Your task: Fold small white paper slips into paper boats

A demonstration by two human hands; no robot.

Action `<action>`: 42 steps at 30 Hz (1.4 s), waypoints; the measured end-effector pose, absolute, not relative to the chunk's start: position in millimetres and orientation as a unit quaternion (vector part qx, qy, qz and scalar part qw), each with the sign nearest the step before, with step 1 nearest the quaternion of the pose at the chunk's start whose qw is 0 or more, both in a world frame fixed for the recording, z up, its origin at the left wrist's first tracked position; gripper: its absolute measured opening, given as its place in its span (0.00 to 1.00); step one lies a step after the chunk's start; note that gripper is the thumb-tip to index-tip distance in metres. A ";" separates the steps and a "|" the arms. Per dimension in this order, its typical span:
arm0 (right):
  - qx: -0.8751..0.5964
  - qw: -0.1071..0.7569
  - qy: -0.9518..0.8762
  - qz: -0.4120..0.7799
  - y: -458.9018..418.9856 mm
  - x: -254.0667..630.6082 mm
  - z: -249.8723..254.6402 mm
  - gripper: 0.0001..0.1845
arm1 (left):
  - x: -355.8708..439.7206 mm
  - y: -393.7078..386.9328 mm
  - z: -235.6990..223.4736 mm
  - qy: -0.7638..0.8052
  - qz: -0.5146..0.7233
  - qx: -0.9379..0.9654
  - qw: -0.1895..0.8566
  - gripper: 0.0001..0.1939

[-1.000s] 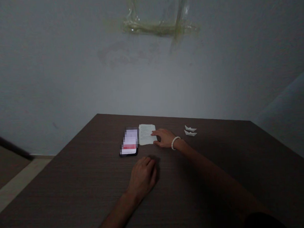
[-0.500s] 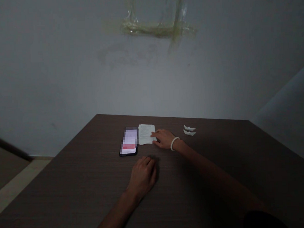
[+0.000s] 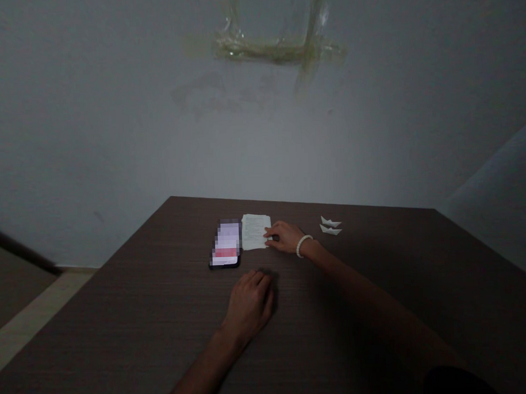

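Note:
A small stack of printed paper sheets (image 3: 254, 229) lies on the brown table. My right hand (image 3: 285, 236), with a white beaded bracelet at the wrist, is at the stack's right edge. Its thumb and fingertips draw together in a pinch on the paper at that edge; how many sheets are between them is too small to tell. Nearer to me, my left hand (image 3: 249, 301) rests on the tabletop with its fingers curled in, and nothing shows in it. Just left of the stack lies a phone (image 3: 225, 243) with its screen lit and blurred out.
Two small folded paper boats (image 3: 331, 226) sit to the right of my right hand, one in front of the other. Beyond the far edge of the table (image 3: 163, 315) rises a grey wall (image 3: 261, 145) with strips of tape (image 3: 270, 52) on it.
My right hand's thumb and fingers have come closer together at the paper's edge. My left hand stays in place on the table. The view has shifted slightly.

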State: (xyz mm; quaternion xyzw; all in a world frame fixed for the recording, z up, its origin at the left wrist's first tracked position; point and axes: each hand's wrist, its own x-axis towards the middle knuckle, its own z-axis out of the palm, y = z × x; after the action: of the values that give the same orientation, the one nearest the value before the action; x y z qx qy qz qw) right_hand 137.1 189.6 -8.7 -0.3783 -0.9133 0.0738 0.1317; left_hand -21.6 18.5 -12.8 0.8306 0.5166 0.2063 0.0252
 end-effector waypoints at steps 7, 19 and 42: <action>-0.346 0.155 -0.923 0.069 191.8 138.3 -11.0 0.10 | -22.0 18.0 -12.0 0.515 0.206 0.831 0.038 0.09; -0.313 0.245 -0.914 0.081 128.0 190.6 -25.8 0.10 | -23.8 17.2 -13.2 0.508 0.316 0.801 0.001 0.11; -0.388 0.234 -0.877 0.161 12.6 242.1 -4.6 0.07 | -20.7 21.6 -17.6 0.470 0.196 0.858 0.061 0.19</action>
State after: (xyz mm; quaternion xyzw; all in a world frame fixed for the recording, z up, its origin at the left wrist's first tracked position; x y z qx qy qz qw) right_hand 242.1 12.6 -4.6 -0.3876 -0.8770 0.1614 0.2338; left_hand -20.7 21.6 -17.6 0.8583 0.4704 0.1959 0.0612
